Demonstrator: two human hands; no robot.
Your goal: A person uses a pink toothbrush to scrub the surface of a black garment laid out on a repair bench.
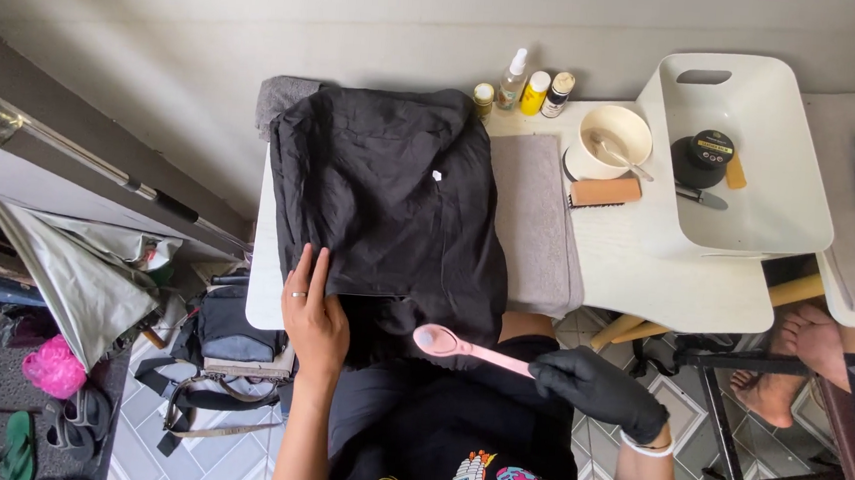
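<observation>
Now: right hand (599, 390) fingers pinch pink spoon (465, 349) handle | left hand (314, 314) flat on black garment (400, 198)

- One view only, worn on the head; no second view to share with
- Looks steeply down and forward over the chest onto the table (636, 275); wall beyond at top
- Near; hands close below; floor visible at both sides

Pink spoon (465, 349) held level over crumpled black garment (395, 198).
</observation>
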